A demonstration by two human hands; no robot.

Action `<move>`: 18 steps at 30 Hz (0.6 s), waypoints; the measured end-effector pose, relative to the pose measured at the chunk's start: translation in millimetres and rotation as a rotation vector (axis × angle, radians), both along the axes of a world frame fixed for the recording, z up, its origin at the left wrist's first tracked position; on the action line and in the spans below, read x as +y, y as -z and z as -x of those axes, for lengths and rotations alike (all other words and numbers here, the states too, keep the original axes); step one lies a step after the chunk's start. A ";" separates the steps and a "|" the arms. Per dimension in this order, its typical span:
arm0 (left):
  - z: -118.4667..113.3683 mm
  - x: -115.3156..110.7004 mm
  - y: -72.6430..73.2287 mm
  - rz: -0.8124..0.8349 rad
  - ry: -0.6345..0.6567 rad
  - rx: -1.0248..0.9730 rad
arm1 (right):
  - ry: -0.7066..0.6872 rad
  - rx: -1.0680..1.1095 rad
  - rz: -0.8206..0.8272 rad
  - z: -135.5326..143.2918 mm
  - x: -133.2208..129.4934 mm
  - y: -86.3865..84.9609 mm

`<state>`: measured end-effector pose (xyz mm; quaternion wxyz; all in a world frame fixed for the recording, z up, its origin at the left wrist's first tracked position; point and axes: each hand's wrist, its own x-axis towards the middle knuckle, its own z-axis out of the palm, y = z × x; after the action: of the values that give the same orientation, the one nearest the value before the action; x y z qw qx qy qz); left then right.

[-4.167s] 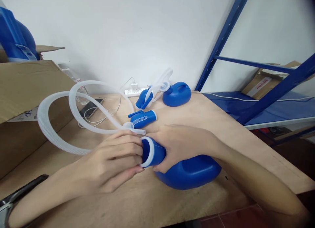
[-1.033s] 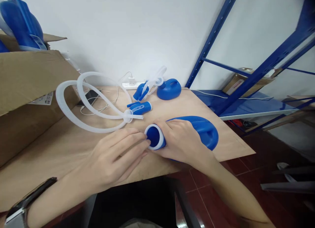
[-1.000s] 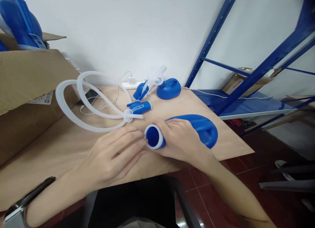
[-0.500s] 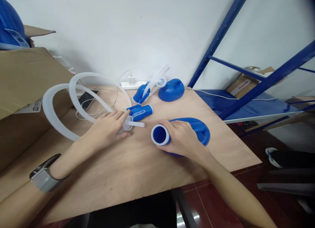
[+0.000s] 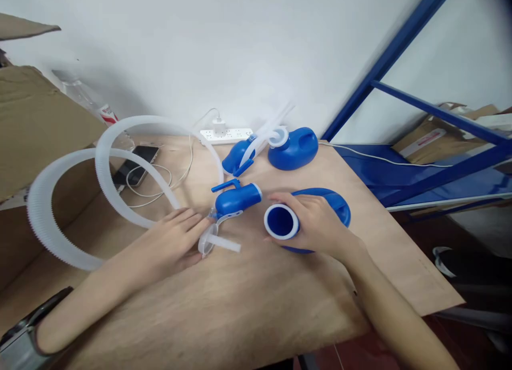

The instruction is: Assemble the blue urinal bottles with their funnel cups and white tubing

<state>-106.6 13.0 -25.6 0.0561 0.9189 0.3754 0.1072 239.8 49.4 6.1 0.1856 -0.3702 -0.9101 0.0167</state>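
My left hand point(image 5: 170, 239) is closed round a translucent ribbed hose point(image 5: 138, 119) just behind a clear cap point(image 5: 207, 241). A short piece of tube sticks out of the cap to the right. The rest of the hose loops in two wide coils to the left. Beside the cap lies a blue spouted piece point(image 5: 237, 199) with a handle and a clear strap. My right hand point(image 5: 320, 220) wraps round the neck of a blue urinal bottle point(image 5: 339, 207). Its open mouth, rimmed in white, faces me, a short way right of the tube end. Part of the bottle's body is hidden behind my hand.
Behind are another blue bottle point(image 5: 296, 149) with coiled tubing and a second blue spouted piece point(image 5: 238, 155). A power strip point(image 5: 230, 136) sits by the wall. A phone point(image 5: 136, 166) with a white cable and a cardboard box point(image 5: 44, 130) stand left. A blue shelf rack point(image 5: 372, 93) rises at right.
The view has come closer and shifted. The blue spouted piece beside the cap has turned, its strap now toward me. Both hands keep their holds, with the cap and bottle mouth apart.
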 end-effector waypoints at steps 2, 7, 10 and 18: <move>6.2 -2.6 2.6 -0.019 0.025 -0.020 | -0.032 0.026 -0.040 -9.5 15.5 1.1; 17.3 -8.6 4.2 -0.037 -0.001 0.012 | -0.050 0.138 -0.285 -24.3 28.9 11.4; 21.7 -12.8 4.0 0.001 -0.014 0.002 | -0.017 0.164 -0.386 -5.4 0.3 26.7; 22.3 -19.7 -8.5 0.153 -0.001 -0.039 | 0.028 -0.153 -0.138 87.0 -20.1 49.8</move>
<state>-128.9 -6.7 -17.1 0.1335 0.9095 0.3817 0.0963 152.8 29.3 -43.6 0.1410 -0.3696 -0.9152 -0.0768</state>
